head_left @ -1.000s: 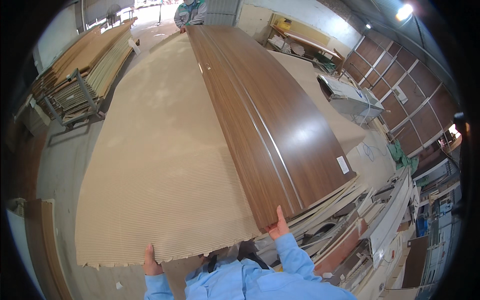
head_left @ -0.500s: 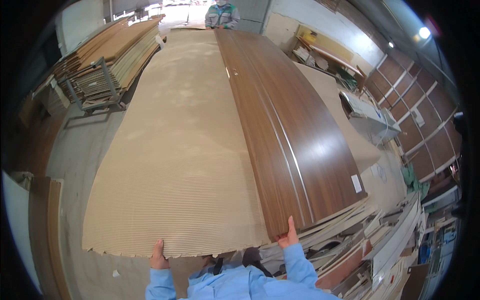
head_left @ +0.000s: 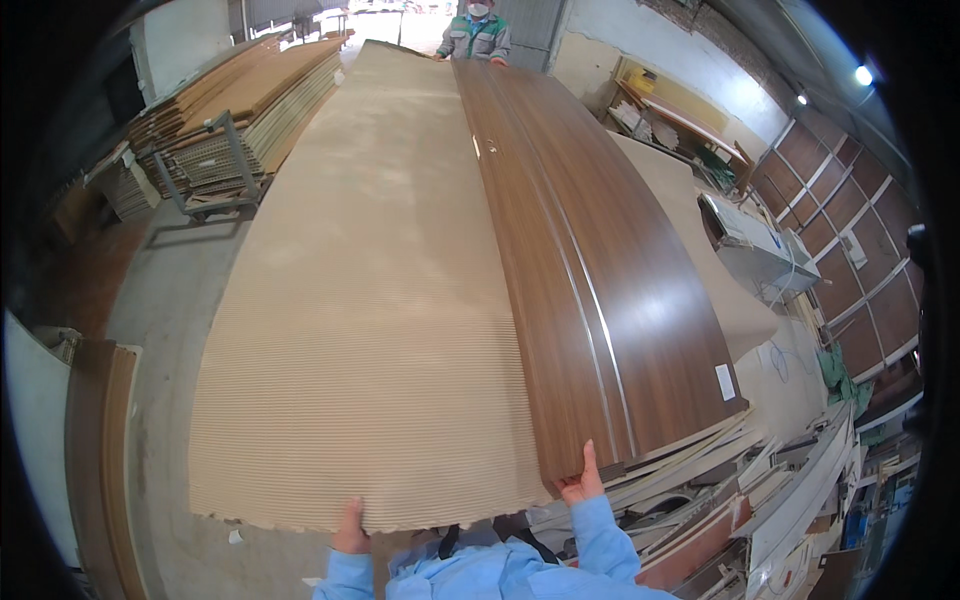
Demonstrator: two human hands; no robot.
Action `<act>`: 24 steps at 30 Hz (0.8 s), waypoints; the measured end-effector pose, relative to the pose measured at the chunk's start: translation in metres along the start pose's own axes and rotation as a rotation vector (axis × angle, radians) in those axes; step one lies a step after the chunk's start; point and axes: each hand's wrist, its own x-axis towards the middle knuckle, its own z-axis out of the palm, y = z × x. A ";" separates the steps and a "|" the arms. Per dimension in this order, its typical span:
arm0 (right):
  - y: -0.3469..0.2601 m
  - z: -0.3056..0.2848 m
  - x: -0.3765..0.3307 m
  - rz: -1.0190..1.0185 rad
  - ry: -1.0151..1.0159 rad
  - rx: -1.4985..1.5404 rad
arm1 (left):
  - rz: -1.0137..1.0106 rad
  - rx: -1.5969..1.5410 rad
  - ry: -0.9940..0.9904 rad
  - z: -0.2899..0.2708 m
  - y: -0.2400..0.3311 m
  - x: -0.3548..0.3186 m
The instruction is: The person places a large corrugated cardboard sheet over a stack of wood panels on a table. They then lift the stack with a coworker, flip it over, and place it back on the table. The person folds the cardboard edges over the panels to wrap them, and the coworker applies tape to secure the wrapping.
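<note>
A wide sheet of tan corrugated cardboard (head_left: pixel 370 300) stretches away from me, its ragged near edge pinched in my left hand (head_left: pixel 350 527), thumb on top. Along its right side lies a dark brown wood-grain door panel (head_left: pixel 610 270) with two thin silvery strips and a small white label. My right hand (head_left: pixel 582 482) grips the panel's near left corner, one digit over the top and the other fingers partly hidden underneath. At the far end a masked co-worker (head_left: pixel 475 38) has one hand at the cardboard and the other at the panel.
Stacked brown panels (head_left: pixel 250 95) rest on a metal trolley (head_left: pixel 235 165) at far left. More boards (head_left: pixel 105 440) stand near left. Scrap strips (head_left: pixel 720 500) pile up at lower right. A grey metal box-like item (head_left: pixel 745 235) and a cluttered bench (head_left: pixel 680 110) are farther right.
The cardboard's far left corner has risen, and the co-worker's hand now shows beside it. My left hand has shifted slightly right with the near edge; my right hand keeps its grip. The view has shifted.
</note>
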 end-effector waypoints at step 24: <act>-0.024 -0.045 -0.021 0.092 -0.272 -0.158 | -0.399 0.518 -0.607 0.167 -0.278 0.006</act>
